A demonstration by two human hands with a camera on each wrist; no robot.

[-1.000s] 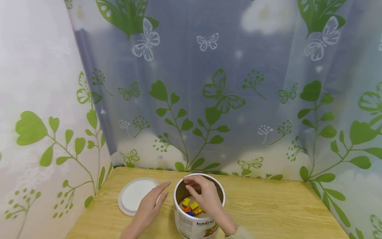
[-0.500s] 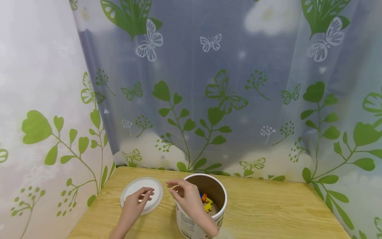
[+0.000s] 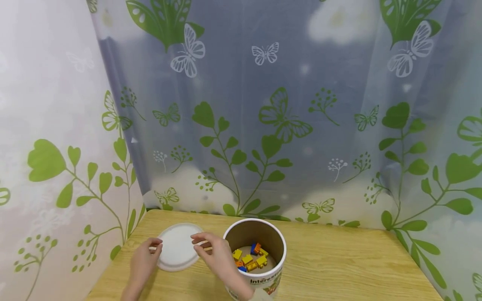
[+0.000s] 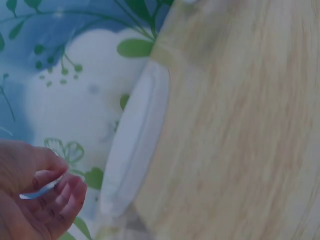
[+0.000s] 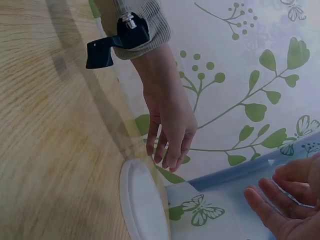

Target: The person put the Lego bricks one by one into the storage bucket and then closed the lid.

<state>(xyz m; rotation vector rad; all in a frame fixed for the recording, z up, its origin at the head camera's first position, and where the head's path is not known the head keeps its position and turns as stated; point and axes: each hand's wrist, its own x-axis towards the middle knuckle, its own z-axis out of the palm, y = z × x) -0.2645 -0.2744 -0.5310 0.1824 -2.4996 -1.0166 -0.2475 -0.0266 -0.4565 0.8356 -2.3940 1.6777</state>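
Observation:
A round white lid (image 3: 178, 247) with a raised edge lies on the wooden table. At its left edge in the head view is my left hand (image 3: 144, 258), its fingers loosely bent and holding nothing. My right hand (image 3: 217, 254) hovers by the lid's right edge, thumb and fingers apart around air. The right wrist view shows the left hand (image 5: 172, 117) hanging down above the lid (image 5: 142, 200). Just right of the right hand stands a white tub (image 3: 260, 281) with printed lettering and no cover on it. Several yellow, orange and blue toy bricks (image 3: 247, 260) lie on its bottom.
The wooden table (image 3: 339, 263) extends to the right of the tub. A curtain (image 3: 241, 125) printed with leaves and butterflies hangs along the table's back, and a similar pale one (image 3: 75, 125) is on the left. A black wrist mount (image 5: 117, 42) sits on the left sleeve.
My right hand has moved from above the tub's opening leftward to the lid. The left hand has shifted left, across the lid to its left edge. More of the bricks now show.

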